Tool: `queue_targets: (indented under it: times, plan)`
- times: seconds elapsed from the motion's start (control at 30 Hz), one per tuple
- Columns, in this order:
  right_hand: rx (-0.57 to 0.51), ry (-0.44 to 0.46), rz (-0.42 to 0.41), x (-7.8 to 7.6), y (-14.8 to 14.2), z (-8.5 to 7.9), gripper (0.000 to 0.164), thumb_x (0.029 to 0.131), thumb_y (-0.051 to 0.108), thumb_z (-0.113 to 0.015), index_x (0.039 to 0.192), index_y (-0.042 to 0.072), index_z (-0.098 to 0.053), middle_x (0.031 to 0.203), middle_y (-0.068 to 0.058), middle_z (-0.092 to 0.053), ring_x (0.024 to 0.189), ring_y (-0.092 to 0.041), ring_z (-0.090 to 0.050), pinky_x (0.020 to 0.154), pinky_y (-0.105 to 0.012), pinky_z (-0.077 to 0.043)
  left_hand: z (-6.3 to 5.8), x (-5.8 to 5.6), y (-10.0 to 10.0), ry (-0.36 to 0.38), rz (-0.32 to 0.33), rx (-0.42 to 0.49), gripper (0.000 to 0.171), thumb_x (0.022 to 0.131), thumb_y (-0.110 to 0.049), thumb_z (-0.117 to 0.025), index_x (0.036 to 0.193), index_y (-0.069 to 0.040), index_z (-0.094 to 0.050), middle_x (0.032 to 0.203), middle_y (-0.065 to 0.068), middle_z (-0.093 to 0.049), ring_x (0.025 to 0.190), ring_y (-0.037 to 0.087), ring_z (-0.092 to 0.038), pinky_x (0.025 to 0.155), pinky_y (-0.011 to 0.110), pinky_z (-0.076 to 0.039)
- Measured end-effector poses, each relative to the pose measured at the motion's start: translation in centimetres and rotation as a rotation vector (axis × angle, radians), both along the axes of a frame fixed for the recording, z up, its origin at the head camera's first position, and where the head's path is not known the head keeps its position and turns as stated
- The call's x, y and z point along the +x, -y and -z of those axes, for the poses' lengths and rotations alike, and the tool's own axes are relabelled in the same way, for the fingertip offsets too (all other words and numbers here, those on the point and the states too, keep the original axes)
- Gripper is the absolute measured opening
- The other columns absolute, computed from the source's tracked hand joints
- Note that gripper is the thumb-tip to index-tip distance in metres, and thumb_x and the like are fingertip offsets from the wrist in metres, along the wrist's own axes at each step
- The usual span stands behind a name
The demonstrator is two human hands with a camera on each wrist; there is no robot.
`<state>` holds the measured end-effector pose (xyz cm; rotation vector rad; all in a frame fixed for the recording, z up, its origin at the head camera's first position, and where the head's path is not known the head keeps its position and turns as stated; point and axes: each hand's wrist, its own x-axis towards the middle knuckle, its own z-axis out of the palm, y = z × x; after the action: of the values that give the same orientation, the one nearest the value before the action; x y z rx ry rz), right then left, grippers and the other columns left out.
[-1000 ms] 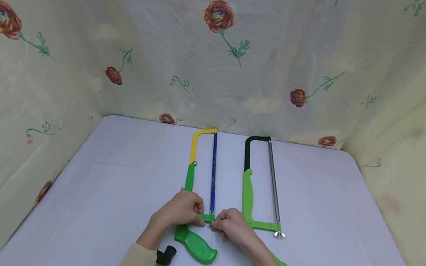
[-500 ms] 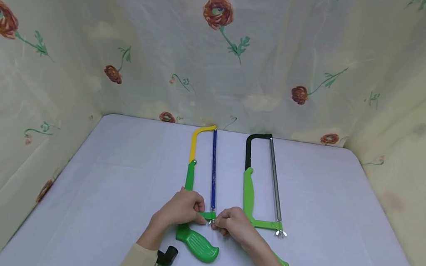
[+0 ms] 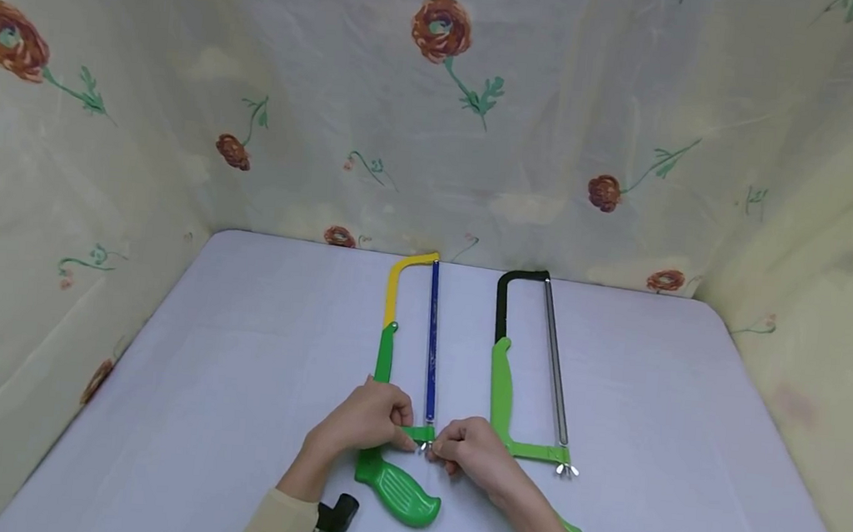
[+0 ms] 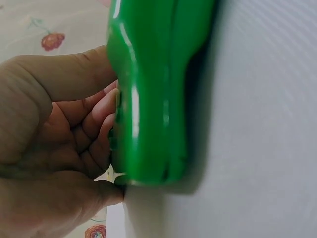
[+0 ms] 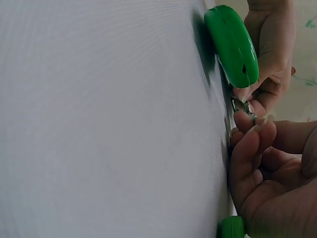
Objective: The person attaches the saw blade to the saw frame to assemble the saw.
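Observation:
A hacksaw with a yellow and green frame and a blue blade lies on the white table. My left hand grips its lower frame, thumb near the short green crossbar. In the left wrist view the green handle hides part of the fingers. At the blade's near end is a metal wing nut. My right hand pinches this wing nut between thumb and fingertips, which partly cover it in the right wrist view.
Right of it lies a second hacksaw with a black and light green frame, a grey blade and its own wing nut. My right forearm crosses over its handle. A black object shows beside my left wrist. Flowered cloth surrounds the table.
Both hands stay at the same hacksaw, with only slight movement of the right fingertips at the wing nut. The whole head view has shifted a little.

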<state>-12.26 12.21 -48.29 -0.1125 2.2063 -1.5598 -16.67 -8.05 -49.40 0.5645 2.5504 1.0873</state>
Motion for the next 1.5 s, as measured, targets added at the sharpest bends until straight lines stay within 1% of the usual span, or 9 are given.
queue_targets:
  times: [0.07, 0.23, 0.5, 0.83, 1.03, 1.2, 1.3, 1.37, 1.5]
  plan:
    - [0.016, -0.004, 0.001, 0.0, -0.1, 0.1, 0.018, 0.087, 0.004, -0.060, 0.086, -0.009, -0.072, 0.063, 0.000, -0.059, 0.058, -0.011, -0.050, 0.055, -0.025, -0.047, 0.1, 0.0, -0.1, -0.004, 0.002, -0.003, 0.024, 0.071, -0.022, -0.089, 0.069, -0.021, -0.066, 0.057, -0.009, -0.054, 0.055, 0.007, -0.049, 0.117, 0.055, -0.027]
    - [0.039, 0.000, 0.010, 0.0, 0.0, 0.3, 0.019, 0.089, 0.007, -0.061, 0.088, -0.008, -0.072, 0.062, 0.001, -0.057, 0.058, -0.011, -0.050, 0.056, -0.027, -0.049, 0.0, 0.1, -0.1, -0.012, -0.002, -0.001, 0.024, 0.071, -0.021, -0.089, 0.069, -0.020, -0.066, 0.057, -0.008, -0.055, 0.055, 0.009, -0.050, 0.123, 0.058, -0.012]
    - [0.067, -0.007, 0.018, 0.3, 0.2, -0.1, 0.017, 0.087, 0.009, -0.063, 0.084, -0.004, -0.074, 0.068, -0.002, -0.061, 0.059, -0.010, -0.053, 0.057, -0.026, -0.051, -0.1, 0.2, 0.0, -0.005, -0.005, 0.003, 0.023, 0.071, -0.021, -0.089, 0.069, -0.020, -0.066, 0.057, -0.009, -0.055, 0.056, 0.008, -0.050, 0.123, 0.056, -0.013]
    - [0.139, -0.069, 0.011, 0.5, 0.6, 0.0, 0.016, 0.085, 0.013, -0.066, 0.079, 0.001, -0.074, 0.058, -0.001, -0.055, 0.058, -0.013, -0.052, 0.054, -0.026, -0.045, 0.0, 0.3, 0.1, -0.026, 0.022, -0.011, 0.023, 0.072, -0.020, -0.089, 0.070, -0.021, -0.065, 0.059, -0.009, -0.054, 0.059, 0.008, -0.049, 0.123, 0.058, -0.009]
    - [0.269, -0.160, 0.034, 0.4, 0.8, 0.3, 0.012, 0.081, 0.012, -0.066, 0.072, 0.006, -0.072, 0.061, 0.001, -0.059, 0.053, -0.010, -0.049, 0.048, -0.022, -0.038, 0.0, 0.2, 0.0, -0.021, 0.022, -0.019, 0.023, 0.072, -0.022, -0.089, 0.071, -0.022, -0.066, 0.059, -0.010, -0.054, 0.059, 0.007, -0.049, 0.124, 0.056, -0.009]
    - [0.368, -0.220, 0.046, 0.6, 1.0, 0.2, 0.015, 0.079, 0.011, -0.064, 0.065, 0.009, -0.067, 0.057, 0.004, -0.054, 0.050, -0.009, -0.044, 0.046, -0.020, -0.031, -0.2, 0.1, -0.1, -0.009, 0.030, -0.034, 0.023, 0.072, -0.022, -0.088, 0.070, -0.022, -0.066, 0.059, -0.010, -0.053, 0.058, 0.006, -0.049, 0.123, 0.055, -0.014]
    - [0.373, -0.226, 0.047, 0.8, 1.1, -0.1, 0.020, 0.081, 0.010, -0.065, 0.061, 0.008, -0.065, 0.053, 0.005, -0.050, 0.049, -0.009, -0.042, 0.046, -0.020, -0.030, -0.3, 0.0, -0.2, -0.001, 0.033, -0.042, 0.023, 0.072, -0.021, -0.088, 0.070, -0.022, -0.066, 0.059, -0.009, -0.053, 0.058, 0.007, -0.049, 0.116, 0.053, -0.027]
    - [0.368, -0.230, 0.045, 0.8, 1.2, -0.3, 0.021, 0.082, 0.011, -0.066, 0.061, 0.007, -0.065, 0.052, 0.006, -0.047, 0.049, -0.009, -0.041, 0.046, -0.020, -0.030, -0.4, -0.1, -0.2, -0.006, 0.035, -0.048, 0.023, 0.072, -0.021, -0.088, 0.070, -0.022, -0.066, 0.060, -0.008, -0.054, 0.058, 0.008, -0.049, 0.112, 0.052, -0.031]
    - [0.354, -0.231, 0.033, 0.8, 1.2, -0.4, 0.023, 0.084, 0.011, -0.066, 0.062, 0.006, -0.065, 0.051, 0.006, -0.046, 0.049, -0.008, -0.041, 0.046, -0.020, -0.030, -0.4, -0.2, -0.1, -0.022, 0.042, -0.068, 0.023, 0.073, -0.021, -0.088, 0.070, -0.022, -0.066, 0.061, -0.008, -0.054, 0.060, 0.008, -0.049, 0.120, 0.054, -0.022]
